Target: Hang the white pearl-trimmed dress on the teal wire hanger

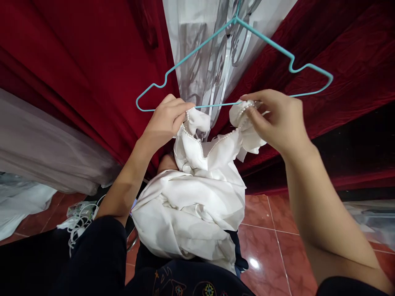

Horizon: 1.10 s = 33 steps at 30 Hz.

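A white dress [191, 201] with a pearl-beaded neckline lies bunched over my lap, its top part raised. My left hand [165, 121] pinches one side of the neckline between thumb and fingers. On the other side, my right hand [277, 119] is closed on the beaded edge of a ruffled strap. A light-blue wire hanger [262, 35] hangs just ahead, its lower bar level with both hands. Whether my fingers also touch that bar I cannot tell. Much of the dress's lower part is folded under itself and hidden.
Deep red curtains [80, 61] hang on both sides. Between them stands a white metal grille [226, 65] with pale cloth behind. A bundle of white cords [82, 220] lies at the left, and pale sheer fabric [46, 144] hangs there. Reddish tiles [262, 250] cover the floor.
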Each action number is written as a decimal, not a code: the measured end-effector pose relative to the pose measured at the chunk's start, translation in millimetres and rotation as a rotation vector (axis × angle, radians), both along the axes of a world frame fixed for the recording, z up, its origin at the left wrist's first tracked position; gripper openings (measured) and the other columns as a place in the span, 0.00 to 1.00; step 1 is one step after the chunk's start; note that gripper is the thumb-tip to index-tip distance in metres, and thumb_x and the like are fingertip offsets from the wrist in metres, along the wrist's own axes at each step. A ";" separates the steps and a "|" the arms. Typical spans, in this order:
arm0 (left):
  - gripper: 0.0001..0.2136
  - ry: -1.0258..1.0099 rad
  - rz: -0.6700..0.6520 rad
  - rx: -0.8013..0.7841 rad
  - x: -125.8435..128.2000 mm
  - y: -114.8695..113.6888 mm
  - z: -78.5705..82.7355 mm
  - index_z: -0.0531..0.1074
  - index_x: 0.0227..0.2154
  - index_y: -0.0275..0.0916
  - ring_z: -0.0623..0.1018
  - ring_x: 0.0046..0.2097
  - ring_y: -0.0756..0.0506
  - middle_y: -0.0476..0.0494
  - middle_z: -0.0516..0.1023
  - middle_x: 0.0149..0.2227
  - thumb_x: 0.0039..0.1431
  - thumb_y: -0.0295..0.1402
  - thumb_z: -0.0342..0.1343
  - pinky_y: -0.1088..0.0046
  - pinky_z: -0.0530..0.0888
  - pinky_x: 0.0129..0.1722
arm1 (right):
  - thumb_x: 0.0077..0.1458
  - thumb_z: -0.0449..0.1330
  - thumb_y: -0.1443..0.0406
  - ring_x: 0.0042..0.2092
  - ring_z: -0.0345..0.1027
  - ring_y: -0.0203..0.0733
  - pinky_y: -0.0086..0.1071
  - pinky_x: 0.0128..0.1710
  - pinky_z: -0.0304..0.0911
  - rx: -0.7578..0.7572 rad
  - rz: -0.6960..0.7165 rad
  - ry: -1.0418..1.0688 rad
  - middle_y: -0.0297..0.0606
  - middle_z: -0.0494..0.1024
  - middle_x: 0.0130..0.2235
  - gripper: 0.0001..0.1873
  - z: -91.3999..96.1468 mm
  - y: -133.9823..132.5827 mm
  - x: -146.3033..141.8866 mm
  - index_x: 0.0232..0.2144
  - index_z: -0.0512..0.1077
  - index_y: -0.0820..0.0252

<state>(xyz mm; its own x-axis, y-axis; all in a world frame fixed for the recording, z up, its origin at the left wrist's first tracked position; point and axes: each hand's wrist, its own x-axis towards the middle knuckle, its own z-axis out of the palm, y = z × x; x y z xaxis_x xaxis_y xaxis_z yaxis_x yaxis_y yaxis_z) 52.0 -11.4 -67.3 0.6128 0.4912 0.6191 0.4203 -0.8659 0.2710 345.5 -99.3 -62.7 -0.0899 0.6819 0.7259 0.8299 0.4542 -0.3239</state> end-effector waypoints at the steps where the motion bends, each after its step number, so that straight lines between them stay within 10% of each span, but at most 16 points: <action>1: 0.16 -0.037 0.029 0.025 -0.1 -0.8 -5.8 0.80 0.52 0.45 0.77 0.53 0.39 0.42 0.81 0.47 0.74 0.27 0.48 0.55 0.76 0.55 | 0.58 0.59 0.69 0.35 0.72 0.37 0.34 0.34 0.65 0.009 -0.011 0.038 0.42 0.84 0.43 0.16 -7.5 3.2 -1.9 0.46 0.81 0.55; 7: 0.10 -0.226 -0.065 0.186 -6.7 -24.2 -58.9 0.82 0.48 0.48 0.79 0.42 0.44 0.45 0.80 0.39 0.72 0.30 0.56 0.62 0.78 0.46 | 0.63 0.57 0.67 0.34 0.68 0.38 0.34 0.31 0.59 0.117 -0.024 0.146 0.42 0.81 0.40 0.13 -25.0 -2.5 -5.0 0.43 0.80 0.56; 12: 0.05 -0.462 0.154 -0.358 -33.4 -9.3 -79.1 0.78 0.40 0.41 0.76 0.31 0.49 0.48 0.79 0.34 0.63 0.32 0.59 0.71 0.73 0.32 | 0.61 0.59 0.69 0.31 0.65 0.35 0.34 0.31 0.57 0.120 -0.007 0.165 0.40 0.81 0.39 0.12 -18.2 -4.7 -2.2 0.42 0.81 0.55; 18: 0.30 -0.886 0.433 -0.152 -75.0 59.7 -36.5 0.61 0.35 0.40 0.71 0.33 0.55 0.54 0.60 0.28 0.70 0.67 0.50 0.72 0.65 0.33 | 0.60 0.58 0.70 0.31 0.64 0.34 0.32 0.31 0.59 0.088 -0.043 0.132 0.39 0.79 0.37 0.13 -18.2 -7.0 -6.3 0.43 0.81 0.55; 25: 0.15 -0.776 0.233 -0.040 -38.6 46.4 50.7 0.71 0.36 0.44 0.76 0.37 0.46 0.46 0.73 0.34 0.64 0.48 0.67 0.61 0.69 0.37 | 0.66 0.57 0.62 0.34 0.69 0.41 0.36 0.31 0.64 0.090 -0.041 0.162 0.38 0.78 0.37 0.11 -26.1 -4.9 -14.7 0.44 0.79 0.50; 29: 0.10 -0.636 0.102 -0.211 -17.9 56.2 51.2 0.72 0.48 0.53 0.79 0.51 0.41 0.48 0.79 0.51 0.75 0.49 0.53 0.54 0.76 0.42 | 0.68 0.55 0.62 0.37 0.72 0.43 0.39 0.34 0.67 0.080 -0.028 0.157 0.39 0.79 0.39 0.11 -27.3 -3.1 -12.7 0.44 0.78 0.48; 33: 0.19 -0.530 0.093 -0.161 -15.9 64.8 31.6 0.74 0.43 0.45 0.79 0.50 0.46 0.50 0.80 0.46 0.69 0.56 0.62 0.55 0.77 0.55 | 0.66 0.55 0.64 0.37 0.72 0.42 0.39 0.34 0.67 0.078 -0.039 0.138 0.40 0.79 0.39 0.11 -26.1 -3.2 -11.4 0.43 0.77 0.50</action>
<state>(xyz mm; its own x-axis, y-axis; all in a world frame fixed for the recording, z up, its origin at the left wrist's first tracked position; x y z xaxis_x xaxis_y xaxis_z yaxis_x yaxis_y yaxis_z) 36.0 53.4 -35.6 0.1878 0.6424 0.7430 0.2635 -0.7617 0.5919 334.1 -102.4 -88.8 0.0399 0.6244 0.7801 0.7977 0.4503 -0.4012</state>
